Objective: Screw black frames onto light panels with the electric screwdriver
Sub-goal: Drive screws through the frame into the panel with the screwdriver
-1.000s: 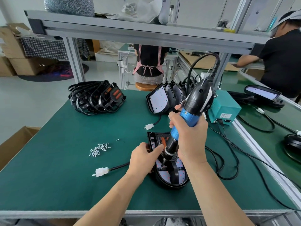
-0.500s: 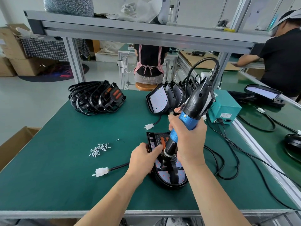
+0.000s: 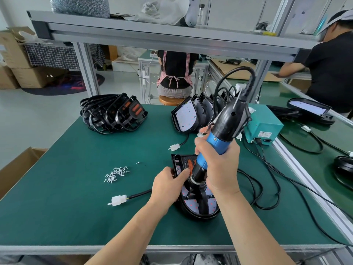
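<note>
Your right hand [image 3: 219, 169] grips the blue-and-black electric screwdriver [image 3: 225, 127], your left hand [image 3: 168, 185] clasps one black plastic frame [image 3: 202, 204] on its light panel [image 3: 193, 204]; many stacked frames [image 3: 112, 113] await.

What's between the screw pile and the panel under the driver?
Head view: past the screw pile, bare mat, then the left hand gripping the left edge of the panel. One stray screw sits just off that line.
</note>
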